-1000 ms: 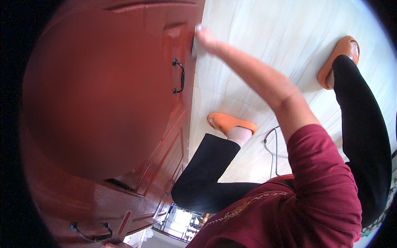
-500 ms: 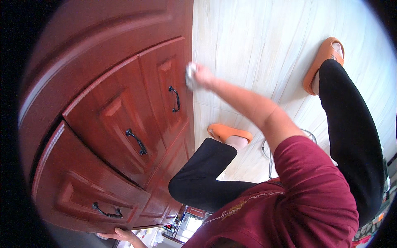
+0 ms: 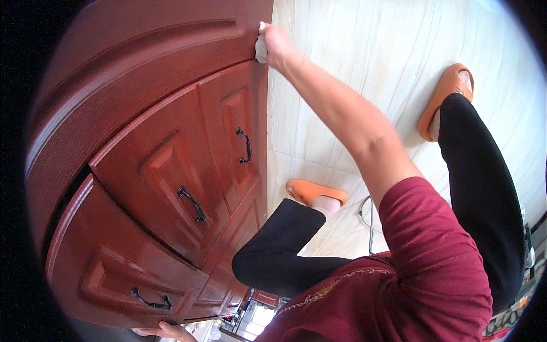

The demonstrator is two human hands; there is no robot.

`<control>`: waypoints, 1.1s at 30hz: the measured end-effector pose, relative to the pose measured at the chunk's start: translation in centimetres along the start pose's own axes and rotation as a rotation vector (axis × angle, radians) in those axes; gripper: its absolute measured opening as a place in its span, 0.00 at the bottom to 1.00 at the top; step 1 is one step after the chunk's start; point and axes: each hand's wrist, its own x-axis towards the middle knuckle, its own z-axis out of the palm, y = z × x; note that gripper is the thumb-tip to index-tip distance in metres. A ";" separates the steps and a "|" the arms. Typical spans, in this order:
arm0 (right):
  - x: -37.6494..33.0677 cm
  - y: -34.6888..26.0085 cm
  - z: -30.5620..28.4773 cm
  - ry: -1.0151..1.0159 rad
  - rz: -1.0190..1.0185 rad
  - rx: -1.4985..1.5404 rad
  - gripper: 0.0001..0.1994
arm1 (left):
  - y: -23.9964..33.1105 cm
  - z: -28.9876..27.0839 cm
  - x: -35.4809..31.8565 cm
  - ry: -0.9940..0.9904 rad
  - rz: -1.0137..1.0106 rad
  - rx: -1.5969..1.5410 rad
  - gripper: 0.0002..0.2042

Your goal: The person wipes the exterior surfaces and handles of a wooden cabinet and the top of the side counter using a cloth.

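Note:
My right hand (image 3: 277, 47) is closed around a crumpled white cloth (image 3: 261, 49). It presses the cloth against the vertical edge of the reddish-brown wooden cabinet (image 3: 171, 48), just above the smaller panel with a black handle (image 3: 244, 145). At the lower left, my left hand (image 3: 169, 330) rests by the end of another cabinet panel (image 3: 114, 282). Its visible fingers are stretched out along that edge, while the rest is cut off by the frame. Something small and pale shows beside its fingertips, too unclear to name.
More black handles (image 3: 191, 204) stick out from the cabinet fronts. Pale streaked floor tiles (image 3: 353, 34) lie to the right, where my feet stand in orange slippers (image 3: 316, 191). A thin metal frame (image 3: 371, 228) stands behind my bent leg. Assorted items crowd the far right edge.
My right hand has moved up along the cabinet edge with the cloth, and the arm is straighter. The view has shifted slightly. The left hand stays by the lower panel.

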 end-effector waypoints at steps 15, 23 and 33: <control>-25.3 -2.9 12.5 -0.658 -1.214 -0.040 0.21 | 4.5 2.8 1.9 0.046 0.052 -0.075 0.38; -8.2 0.1 6.9 0.089 -1.407 -0.508 0.18 | 5.0 2.1 1.4 0.056 0.036 0.050 0.39; -11.1 0.1 7.2 -0.095 -0.869 -0.488 0.36 | 4.8 2.5 1.6 0.093 0.038 -0.099 0.40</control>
